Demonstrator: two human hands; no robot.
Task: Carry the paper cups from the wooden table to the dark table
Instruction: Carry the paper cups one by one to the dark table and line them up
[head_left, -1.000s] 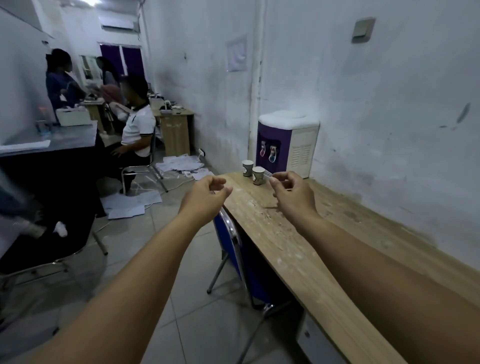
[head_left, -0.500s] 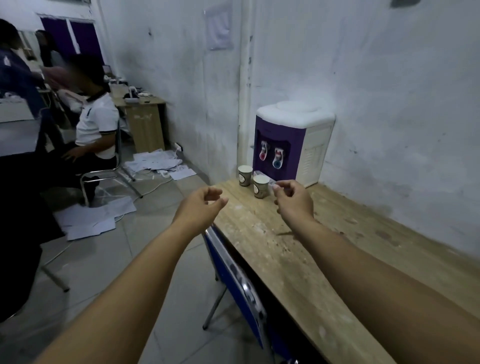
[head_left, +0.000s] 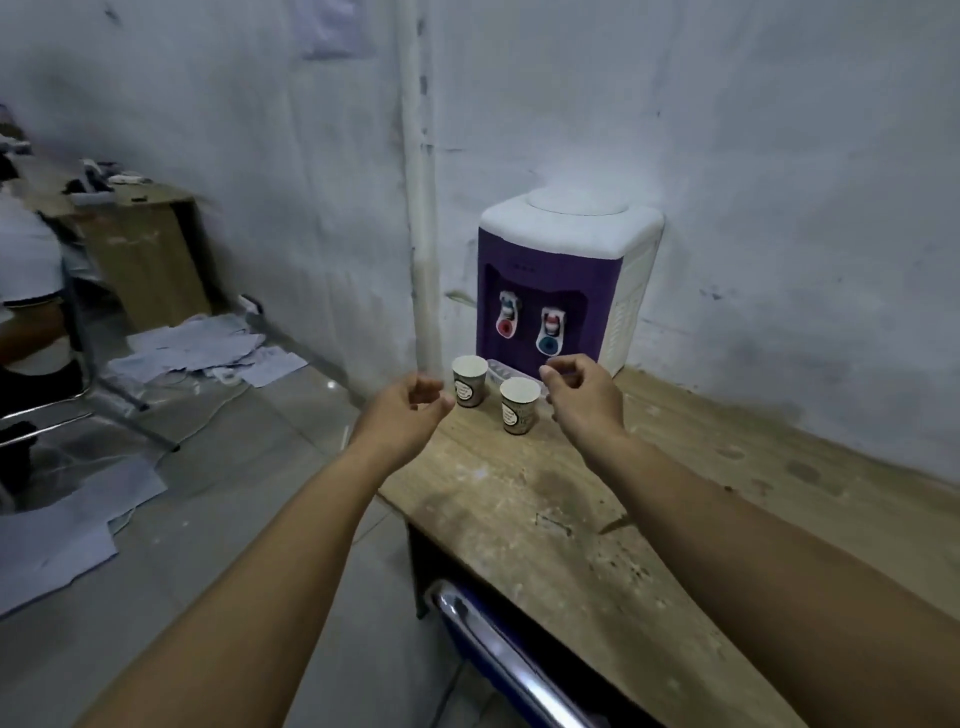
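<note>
Both paper cups, the farther cup (head_left: 469, 381) and the nearer cup (head_left: 519, 406), stood upright at the wooden table's (head_left: 524, 499) far end before the water dispenser (head_left: 561, 280), while the left hand (head_left: 402, 415) and right hand (head_left: 584, 397) flanked them, loosely curled and empty, seemingly shaped for grasping one each.

White paper cups (head_left: 469, 381) with dark printed bands; purple-and-white water dispenser (head_left: 563, 283), red and blue taps.
</note>
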